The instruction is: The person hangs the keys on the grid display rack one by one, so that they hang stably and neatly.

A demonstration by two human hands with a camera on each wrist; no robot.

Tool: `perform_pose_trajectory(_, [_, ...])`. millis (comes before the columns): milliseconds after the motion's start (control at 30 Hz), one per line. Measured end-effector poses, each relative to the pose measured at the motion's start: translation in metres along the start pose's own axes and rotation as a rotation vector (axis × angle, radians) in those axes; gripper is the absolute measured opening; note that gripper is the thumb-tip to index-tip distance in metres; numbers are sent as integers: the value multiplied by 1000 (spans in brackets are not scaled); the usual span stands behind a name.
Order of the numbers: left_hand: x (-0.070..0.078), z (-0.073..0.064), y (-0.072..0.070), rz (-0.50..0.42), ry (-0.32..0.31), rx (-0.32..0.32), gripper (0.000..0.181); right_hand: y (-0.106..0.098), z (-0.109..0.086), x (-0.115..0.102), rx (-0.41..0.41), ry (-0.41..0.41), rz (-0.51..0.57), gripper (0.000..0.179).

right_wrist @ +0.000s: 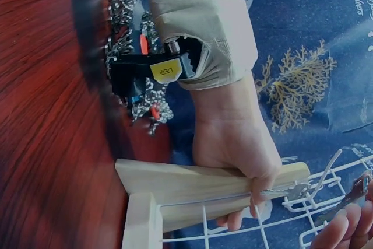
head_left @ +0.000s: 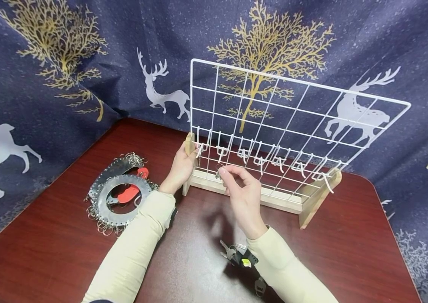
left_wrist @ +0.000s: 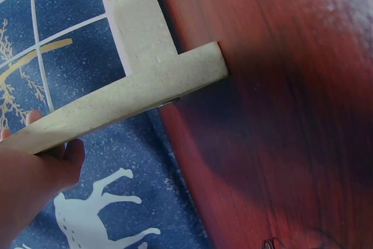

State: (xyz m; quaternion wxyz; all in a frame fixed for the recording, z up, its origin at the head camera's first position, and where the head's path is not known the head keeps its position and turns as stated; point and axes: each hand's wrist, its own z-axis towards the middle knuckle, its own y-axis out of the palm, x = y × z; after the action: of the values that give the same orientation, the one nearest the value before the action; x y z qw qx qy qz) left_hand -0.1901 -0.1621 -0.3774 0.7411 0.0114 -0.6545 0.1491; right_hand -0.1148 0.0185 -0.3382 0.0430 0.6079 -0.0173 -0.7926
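Observation:
My left hand grips the wooden side post at the left end of a white wire grid rack. In the right wrist view, the left hand's fingers wrap round that post near its top. My right hand pinches a small metal key with a ring, in front of the rack's left hooks. Only the right hand's fingertips show in the right wrist view. A row of white hooks hangs along the grid. Below my right forearm, loose keys lie on the table.
To the left on the dark red table lie flat metal ring plates with many small rings and red-handled parts. Another key lies near the front. A patterned blue cloth hangs behind the rack.

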Motion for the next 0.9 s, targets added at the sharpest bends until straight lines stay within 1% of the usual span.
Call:
perform_pose_trajectory(267, [1,0,-1,-20,0,9,25,1,2,1,23,8,-17,17])
perform_pose_trajectory(467, [0,0,0,-27,-15,6,22,3,4,2,34,17,-11,17])
perform_pose_trajectory(667, [-2,1,-1,11,0,-2,25,4,6,3,38,16,11,19])
perform_pose_trajectory(900, [-1,1,-1,39,11,3,24,3,7,5,47,33,-6,20])
